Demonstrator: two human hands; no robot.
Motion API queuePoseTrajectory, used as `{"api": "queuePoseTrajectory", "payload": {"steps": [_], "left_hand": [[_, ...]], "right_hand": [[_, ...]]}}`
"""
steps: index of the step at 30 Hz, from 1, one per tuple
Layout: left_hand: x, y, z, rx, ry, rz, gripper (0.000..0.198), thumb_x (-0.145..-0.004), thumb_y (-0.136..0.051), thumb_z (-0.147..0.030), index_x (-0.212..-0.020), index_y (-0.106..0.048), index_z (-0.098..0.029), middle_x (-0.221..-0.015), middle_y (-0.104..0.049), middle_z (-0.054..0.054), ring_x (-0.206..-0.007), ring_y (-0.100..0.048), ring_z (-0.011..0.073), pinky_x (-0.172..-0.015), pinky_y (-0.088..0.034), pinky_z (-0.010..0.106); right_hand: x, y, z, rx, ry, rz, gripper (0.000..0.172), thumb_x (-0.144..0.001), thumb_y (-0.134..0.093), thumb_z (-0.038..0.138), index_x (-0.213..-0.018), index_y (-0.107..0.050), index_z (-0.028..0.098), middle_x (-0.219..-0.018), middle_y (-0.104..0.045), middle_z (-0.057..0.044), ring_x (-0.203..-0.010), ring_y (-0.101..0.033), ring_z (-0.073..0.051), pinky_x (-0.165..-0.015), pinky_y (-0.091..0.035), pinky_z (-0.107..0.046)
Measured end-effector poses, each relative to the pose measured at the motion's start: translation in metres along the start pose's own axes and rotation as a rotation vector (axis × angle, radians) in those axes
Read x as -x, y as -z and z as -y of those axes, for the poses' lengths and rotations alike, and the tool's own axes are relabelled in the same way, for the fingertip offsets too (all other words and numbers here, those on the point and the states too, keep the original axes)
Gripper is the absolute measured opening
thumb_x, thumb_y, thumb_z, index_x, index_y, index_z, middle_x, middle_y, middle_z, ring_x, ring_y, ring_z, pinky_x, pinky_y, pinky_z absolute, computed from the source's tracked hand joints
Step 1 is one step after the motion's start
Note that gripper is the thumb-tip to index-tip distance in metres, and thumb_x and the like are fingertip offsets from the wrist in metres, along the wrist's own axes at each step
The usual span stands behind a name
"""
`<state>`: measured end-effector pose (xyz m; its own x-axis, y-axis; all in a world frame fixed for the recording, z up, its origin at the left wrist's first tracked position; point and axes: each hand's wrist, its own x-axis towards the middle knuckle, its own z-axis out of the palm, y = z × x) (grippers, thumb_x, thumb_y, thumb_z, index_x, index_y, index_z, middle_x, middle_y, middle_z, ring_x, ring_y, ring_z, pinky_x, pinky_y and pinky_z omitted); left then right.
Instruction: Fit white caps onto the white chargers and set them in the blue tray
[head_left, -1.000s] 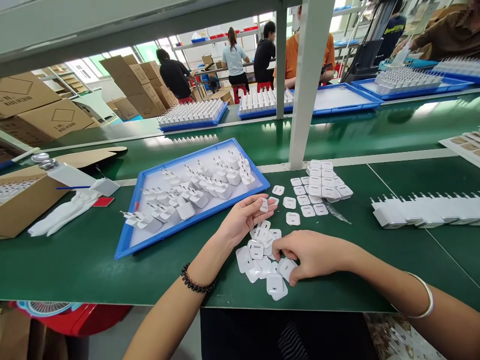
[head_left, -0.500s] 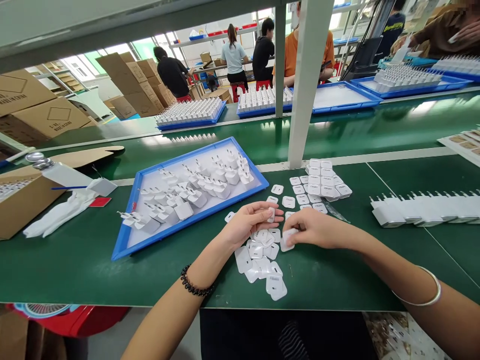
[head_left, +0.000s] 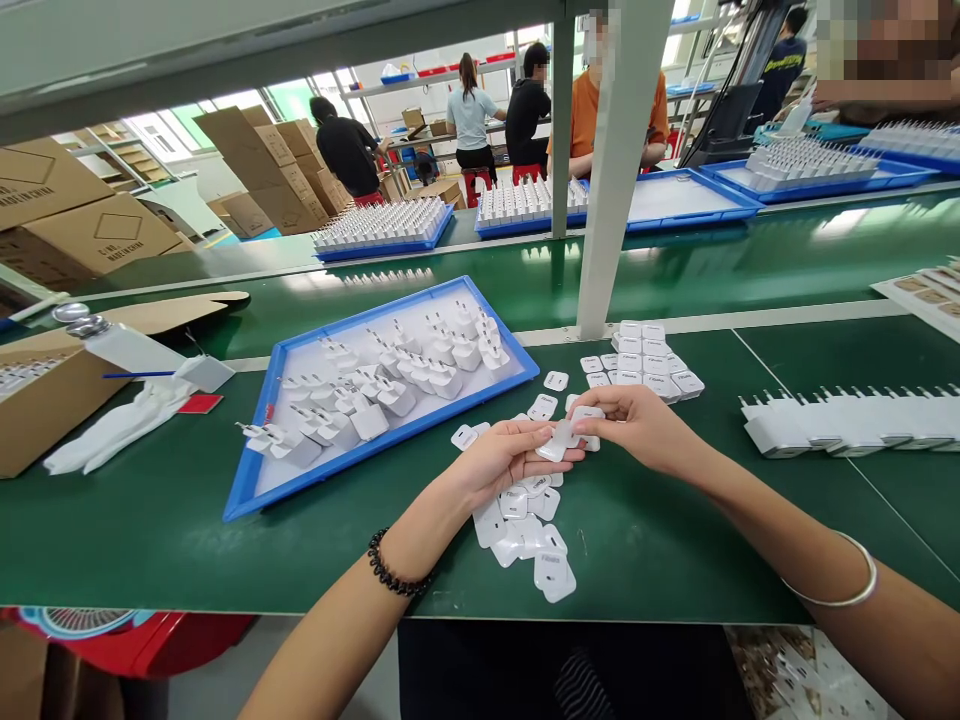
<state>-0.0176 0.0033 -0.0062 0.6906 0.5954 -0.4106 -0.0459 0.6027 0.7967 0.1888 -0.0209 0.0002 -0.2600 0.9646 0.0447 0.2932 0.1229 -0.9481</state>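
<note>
My left hand (head_left: 510, 452) is palm up, its thumb pressing a small white plastic cover plate (head_left: 553, 446) against the fingers. Pinched in my right hand (head_left: 637, 425) is another white cover plate (head_left: 587, 413), printed side up, touching or very near the first. Under and in front of my hands lies a loose pile of similar plates (head_left: 529, 537), some with a slot. Behind my right hand, more plates (head_left: 656, 362) are set out in rows and stacked. A blue-rimmed tray (head_left: 315, 490) with white plug chargers (head_left: 367, 415) stands to the left.
A row of white chargers (head_left: 862, 425) stands at the right. On the left are an open carton (head_left: 37, 420), a white pump bottle (head_left: 142, 360) and a white cloth (head_left: 120, 425). A white post (head_left: 604, 200) rises behind the plates. Co-workers sit beyond the green conveyor (head_left: 480, 268).
My right hand has lifted its plate from beside the pile up to my left hand. My left hand has shifted slightly right, still holding its plate.
</note>
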Motion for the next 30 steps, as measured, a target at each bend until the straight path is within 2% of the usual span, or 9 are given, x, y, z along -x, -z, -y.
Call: {"api": "queuePoseTrajectory", "payload": {"steps": [4,8,12,17,19,24,27,30], "left_hand": [[-0.002,0.001,0.002,0.078,0.028,0.013,0.025,-0.091,-0.058,-0.019,-0.109,-0.069,-0.006,-0.113,-0.070,0.018,-0.104,-0.069,0.0226,-0.095,-0.054,0.028],[-0.002,0.001,-0.001,0.217,0.019,0.009,0.025,-0.093,-0.049,-0.013,-0.103,-0.069,-0.002,-0.103,-0.074,0.018,-0.099,-0.071,0.0227,-0.093,-0.055,0.030],[-0.001,0.005,-0.002,0.270,-0.004,0.082,0.029,-0.095,-0.045,-0.014,-0.107,-0.067,-0.001,-0.107,-0.072,0.018,-0.106,-0.068,0.0250,-0.096,-0.053,0.031],[0.001,0.006,-0.002,0.205,-0.002,0.127,0.028,-0.094,-0.048,-0.012,-0.114,-0.064,-0.002,-0.115,-0.069,0.020,-0.110,-0.066,0.0259,-0.100,-0.051,0.033],[0.002,0.004,-0.003,0.183,0.001,0.104,0.028,-0.094,-0.049,-0.013,-0.114,-0.065,-0.001,-0.112,-0.070,0.020,-0.106,-0.068,0.0240,-0.098,-0.052,0.031],[0.002,-0.002,-0.006,0.136,-0.057,-0.037,0.024,-0.094,-0.050,-0.015,-0.101,-0.070,-0.002,-0.100,-0.074,0.018,-0.091,-0.073,0.0201,-0.090,-0.057,0.027],[0.002,-0.004,-0.005,0.120,-0.066,-0.078,0.024,-0.094,-0.051,-0.015,-0.102,-0.070,-0.003,-0.098,-0.074,0.017,-0.091,-0.073,0.0207,-0.089,-0.057,0.027],[0.003,-0.004,-0.004,0.131,-0.078,-0.057,0.023,-0.093,-0.052,-0.013,-0.105,-0.070,-0.004,-0.104,-0.073,0.017,-0.098,-0.071,0.0224,-0.091,-0.057,0.028]], "right_hand": [[0.003,-0.004,0.000,0.080,0.193,-0.085,0.013,-0.082,-0.062,0.023,-0.083,-0.075,0.023,-0.084,-0.072,-0.003,-0.074,-0.061,-0.018,-0.065,-0.048,-0.031],[0.004,-0.008,-0.006,0.132,0.338,-0.065,0.022,-0.081,-0.059,0.013,-0.083,-0.077,0.026,-0.082,-0.070,-0.004,-0.073,-0.061,-0.018,-0.069,-0.050,-0.034],[0.003,-0.006,-0.009,0.156,0.351,-0.023,0.024,-0.081,-0.059,0.011,-0.081,-0.077,0.026,-0.089,-0.072,-0.005,-0.081,-0.062,-0.020,-0.073,-0.052,-0.037],[0.001,0.002,-0.006,0.144,0.348,0.077,0.020,-0.083,-0.061,0.017,-0.082,-0.077,0.028,-0.096,-0.072,-0.005,-0.084,-0.060,-0.021,-0.075,-0.051,-0.037],[0.001,0.005,-0.004,0.121,0.338,0.065,0.017,-0.084,-0.062,0.021,-0.080,-0.077,0.028,-0.097,-0.068,-0.005,-0.084,-0.059,-0.020,-0.074,-0.050,-0.036],[0.000,0.008,-0.001,0.054,0.266,-0.030,0.012,-0.082,-0.068,0.029,-0.086,-0.079,0.031,-0.076,-0.051,-0.001,-0.070,-0.052,-0.016,-0.064,-0.045,-0.032],[0.000,0.004,-0.003,0.030,0.265,0.012,0.020,-0.084,-0.063,0.023,-0.091,-0.079,0.032,-0.078,-0.051,-0.001,-0.073,-0.054,-0.016,-0.066,-0.046,-0.032],[-0.001,0.002,-0.007,0.111,0.299,0.033,0.031,-0.085,-0.053,0.015,-0.092,-0.078,0.032,-0.082,-0.054,-0.003,-0.077,-0.056,-0.017,-0.067,-0.047,-0.032]]}}
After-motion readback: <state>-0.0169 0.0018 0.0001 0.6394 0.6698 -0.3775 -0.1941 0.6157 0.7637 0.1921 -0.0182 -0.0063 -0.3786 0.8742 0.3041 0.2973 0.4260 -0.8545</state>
